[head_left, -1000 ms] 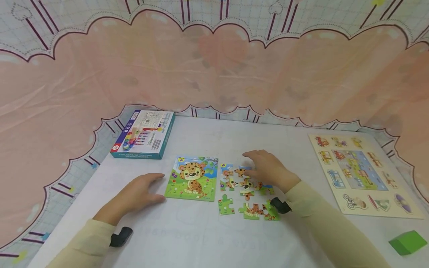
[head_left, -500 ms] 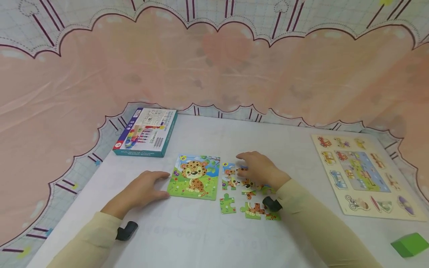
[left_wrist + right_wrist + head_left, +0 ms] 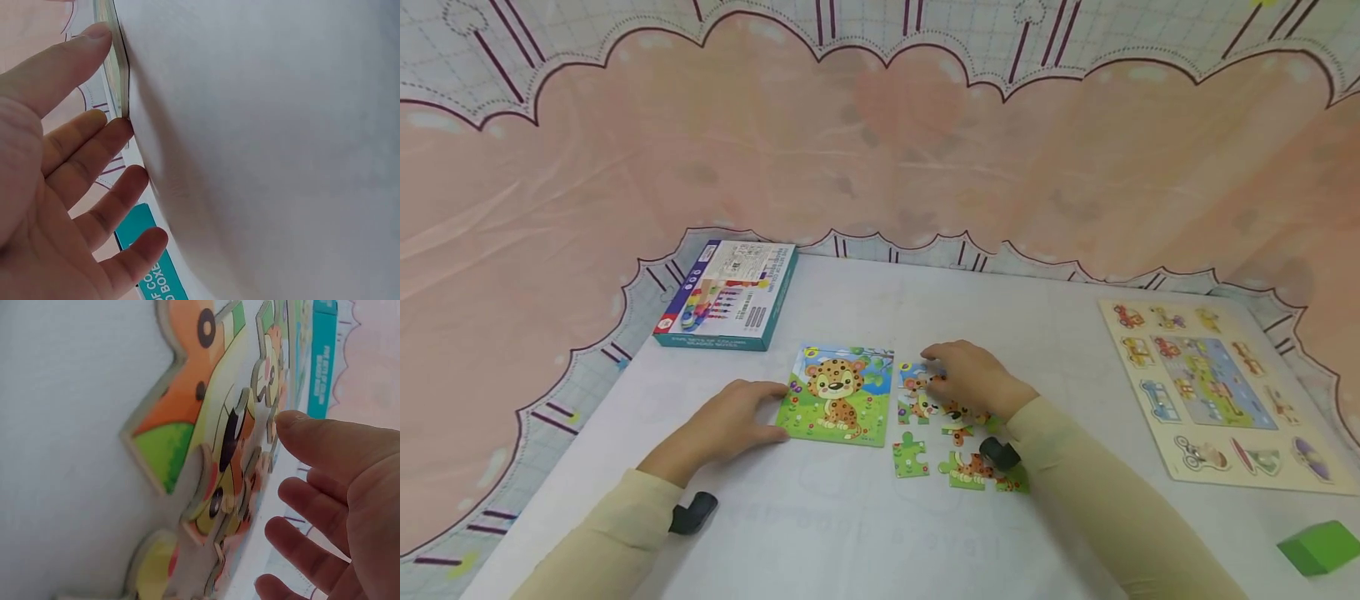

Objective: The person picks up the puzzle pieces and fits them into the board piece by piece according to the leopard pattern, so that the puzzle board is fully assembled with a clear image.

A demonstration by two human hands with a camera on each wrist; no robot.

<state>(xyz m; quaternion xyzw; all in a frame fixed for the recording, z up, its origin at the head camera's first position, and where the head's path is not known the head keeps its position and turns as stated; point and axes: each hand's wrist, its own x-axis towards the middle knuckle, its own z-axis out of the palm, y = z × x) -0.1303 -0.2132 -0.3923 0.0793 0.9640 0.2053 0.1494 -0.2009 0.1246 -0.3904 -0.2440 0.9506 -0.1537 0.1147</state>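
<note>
Left hand [image 3: 726,421]: grip apart, thumb and fingertips along left edge of leopard board [image 3: 835,400], flat on desk [image 3: 850,542]. Right hand [image 3: 977,379]: grip apart, just over puzzle pieces [image 3: 966,472] right of board; contact unclear. Teal-edged box [image 3: 726,296] closed, contents hidden. Vehicle board [image 3: 1202,477] far right; shapes inset or printed, can't tell.

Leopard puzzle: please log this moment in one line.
left hand: at left edge of leopard picture | right hand: over puzzle pieces | joining: some pieces apart
</note>
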